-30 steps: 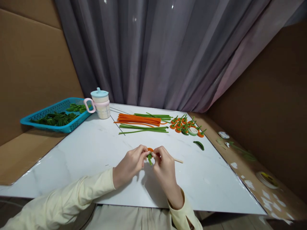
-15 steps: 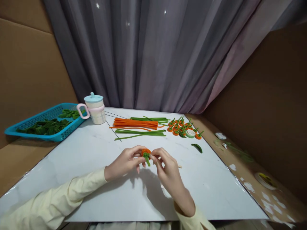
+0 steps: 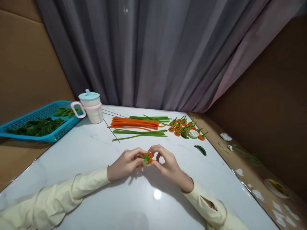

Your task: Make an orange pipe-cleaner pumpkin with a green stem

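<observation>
Between my two hands, above the white table [image 3: 120,204], is a small orange chenille-stem pumpkin-like piece [image 3: 149,158] with a green leafy top [image 3: 146,159] facing me. My left hand [image 3: 128,163] pinches it from the left with thumb and fingers. From the other side, my right hand [image 3: 166,163] curves round it, thumb and index finger at its orange edge. Beyond the hands lie a bundle of orange chenille stems [image 3: 134,123] and green chenille stems [image 3: 141,132]. Several finished orange pieces with green stalks [image 3: 178,127] stand at the back right.
A lidded cup with a pink handle [image 3: 93,110] stands at the back left beside a blue basket [image 3: 50,137] of green pieces. A roll of tape [image 3: 193,134] and a green curved piece [image 3: 200,149] lie right. An earbud case [image 3: 225,137] and paper scraps are farther right.
The orange piece has turned between my hands, its green top now pointing more to the left. My right hand has shifted its grip to the piece's right edge. The camera view has shifted slightly.
</observation>
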Available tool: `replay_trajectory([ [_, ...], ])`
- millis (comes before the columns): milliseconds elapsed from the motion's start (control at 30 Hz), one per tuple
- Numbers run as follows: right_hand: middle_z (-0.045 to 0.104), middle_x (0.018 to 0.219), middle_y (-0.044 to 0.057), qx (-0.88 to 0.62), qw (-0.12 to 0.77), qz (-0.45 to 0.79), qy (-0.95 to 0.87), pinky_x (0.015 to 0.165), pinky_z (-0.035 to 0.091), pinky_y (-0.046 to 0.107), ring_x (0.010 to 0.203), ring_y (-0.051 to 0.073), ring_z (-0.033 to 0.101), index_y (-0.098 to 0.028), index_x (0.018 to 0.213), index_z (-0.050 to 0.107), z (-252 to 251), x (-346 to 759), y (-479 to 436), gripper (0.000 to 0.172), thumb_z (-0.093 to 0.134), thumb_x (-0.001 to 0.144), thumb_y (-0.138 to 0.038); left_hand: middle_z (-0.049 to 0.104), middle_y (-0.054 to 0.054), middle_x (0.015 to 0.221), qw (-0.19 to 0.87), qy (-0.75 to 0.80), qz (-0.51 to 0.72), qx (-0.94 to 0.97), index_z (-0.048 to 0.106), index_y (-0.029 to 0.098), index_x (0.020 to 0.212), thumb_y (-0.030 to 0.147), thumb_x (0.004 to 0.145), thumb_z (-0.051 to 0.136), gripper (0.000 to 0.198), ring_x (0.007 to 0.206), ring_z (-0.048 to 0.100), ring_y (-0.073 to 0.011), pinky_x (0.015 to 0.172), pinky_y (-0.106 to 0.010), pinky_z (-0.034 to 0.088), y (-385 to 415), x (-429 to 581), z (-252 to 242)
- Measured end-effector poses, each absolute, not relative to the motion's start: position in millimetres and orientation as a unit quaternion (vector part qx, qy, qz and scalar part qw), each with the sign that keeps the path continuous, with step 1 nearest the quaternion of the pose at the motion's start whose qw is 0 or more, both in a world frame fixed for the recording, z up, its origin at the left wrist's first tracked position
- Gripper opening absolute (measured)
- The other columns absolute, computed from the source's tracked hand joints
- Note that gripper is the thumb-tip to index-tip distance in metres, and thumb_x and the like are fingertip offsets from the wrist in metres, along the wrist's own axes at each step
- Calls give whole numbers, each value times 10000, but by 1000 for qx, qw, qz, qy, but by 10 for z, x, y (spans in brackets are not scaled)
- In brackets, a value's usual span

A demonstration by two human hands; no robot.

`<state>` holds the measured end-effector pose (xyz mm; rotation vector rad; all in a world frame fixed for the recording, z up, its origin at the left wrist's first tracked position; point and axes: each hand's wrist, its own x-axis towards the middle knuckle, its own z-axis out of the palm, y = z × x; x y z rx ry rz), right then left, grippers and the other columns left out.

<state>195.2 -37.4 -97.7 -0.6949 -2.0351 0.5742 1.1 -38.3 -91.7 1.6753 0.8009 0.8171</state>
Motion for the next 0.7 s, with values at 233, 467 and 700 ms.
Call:
replay_trajectory([
  [233, 548, 936, 58, -307, 393, 242, -832, 577, 453, 222, 779, 135, 537, -189, 996, 470, -1035, 1989, -370, 185, 557, 888, -313, 666, -14, 714, 403, 349, 336, 777, 622, 161, 1006, 196, 834, 446, 249, 549, 578, -110, 565, -221, 480, -332, -25, -1132],
  [467, 532, 720, -3, -336, 303, 135, -882, 520, 357, 224, 570, 114, 459, -194, 809, 459, -1153, 2051, -288, 316, 478, 904, -495, 650, -18, 771, 580, 353, 312, 665, 501, 160, 1046, 260, 819, 530, 249, 521, 561, -100, 487, -218, 491, -260, 7, -1229],
  [700, 515, 623, -22, -302, 314, 104, -894, 485, 303, 218, 506, 105, 430, -194, 733, 472, -1182, 2019, -333, 275, 401, 968, -318, 620, 11, 608, 513, 337, 308, 727, 553, 164, 814, 236, 825, 511, 85, 481, 537, -95, 491, -205, 468, -275, -25, -1226],
])
